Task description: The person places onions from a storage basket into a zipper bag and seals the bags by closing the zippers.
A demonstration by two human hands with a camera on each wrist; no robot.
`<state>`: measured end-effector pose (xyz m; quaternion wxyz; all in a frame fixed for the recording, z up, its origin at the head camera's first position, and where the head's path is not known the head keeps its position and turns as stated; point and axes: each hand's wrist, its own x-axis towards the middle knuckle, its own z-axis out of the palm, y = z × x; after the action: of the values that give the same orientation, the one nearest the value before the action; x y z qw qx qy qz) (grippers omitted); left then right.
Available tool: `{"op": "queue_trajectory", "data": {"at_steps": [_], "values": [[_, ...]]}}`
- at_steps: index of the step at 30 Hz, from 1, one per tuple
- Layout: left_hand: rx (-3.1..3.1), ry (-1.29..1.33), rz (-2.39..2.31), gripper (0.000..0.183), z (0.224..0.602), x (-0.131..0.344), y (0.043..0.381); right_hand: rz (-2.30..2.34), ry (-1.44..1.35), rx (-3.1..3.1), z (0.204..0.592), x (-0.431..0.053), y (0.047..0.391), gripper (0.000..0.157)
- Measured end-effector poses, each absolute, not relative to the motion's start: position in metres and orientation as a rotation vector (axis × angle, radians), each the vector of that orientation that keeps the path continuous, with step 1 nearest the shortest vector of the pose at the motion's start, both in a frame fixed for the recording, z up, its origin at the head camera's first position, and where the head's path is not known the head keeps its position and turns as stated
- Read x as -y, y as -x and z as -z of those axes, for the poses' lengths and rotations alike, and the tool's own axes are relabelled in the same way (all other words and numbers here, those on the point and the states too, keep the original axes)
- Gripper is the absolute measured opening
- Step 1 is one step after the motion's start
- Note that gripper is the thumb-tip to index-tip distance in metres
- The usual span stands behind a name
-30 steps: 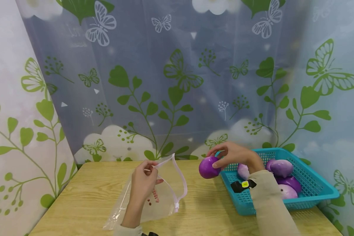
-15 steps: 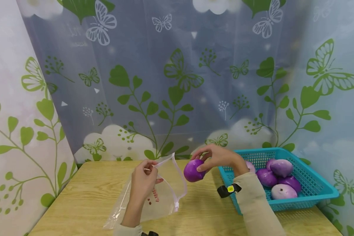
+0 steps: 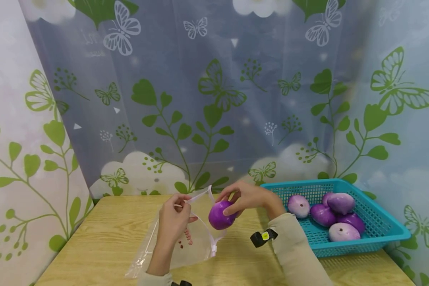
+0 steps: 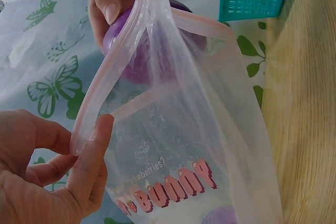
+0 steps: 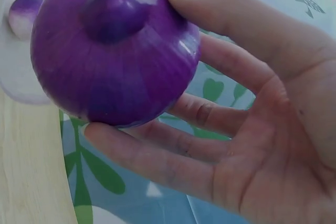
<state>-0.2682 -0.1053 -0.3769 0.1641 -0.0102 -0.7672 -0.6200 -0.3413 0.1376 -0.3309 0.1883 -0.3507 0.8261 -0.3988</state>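
Observation:
My left hand (image 3: 173, 220) pinches the pink-edged mouth of a clear zip bag (image 3: 193, 252) between thumb and fingers, and the mouth stands open. Red "BUNNY" lettering (image 4: 176, 187) shows on its side in the left wrist view. My right hand (image 3: 246, 198) grips a shiny purple onion (image 3: 219, 216), thumb on one side and fingers spread round the other. In the head view this onion overlaps the bag's mouth; in the left wrist view it shows behind the clear film. Another onion (image 5: 26, 17), purple and pale, shows through the bag in the right wrist view.
To the right on the wooden table (image 3: 103, 234) stands a turquoise perforated basket (image 3: 397, 234). Several purple and pale onions (image 3: 344, 232) lie in it. Behind the table hangs a curtain (image 3: 186, 131) printed with leaves and butterflies.
My right hand has carried the purple onion leftward from over the basket's left edge to the bag's mouth. My left hand and the bag have stayed in place.

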Motion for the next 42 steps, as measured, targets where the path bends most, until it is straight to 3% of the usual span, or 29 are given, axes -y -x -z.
{"op": "queue_trajectory", "data": {"at_steps": [42], "values": [[2.207, 0.005, 1.72, 0.021, 0.374, 0.106, 0.266, 0.745, 0.969, -2.551, 0.334, -0.079, 0.324, 0.027]]}}
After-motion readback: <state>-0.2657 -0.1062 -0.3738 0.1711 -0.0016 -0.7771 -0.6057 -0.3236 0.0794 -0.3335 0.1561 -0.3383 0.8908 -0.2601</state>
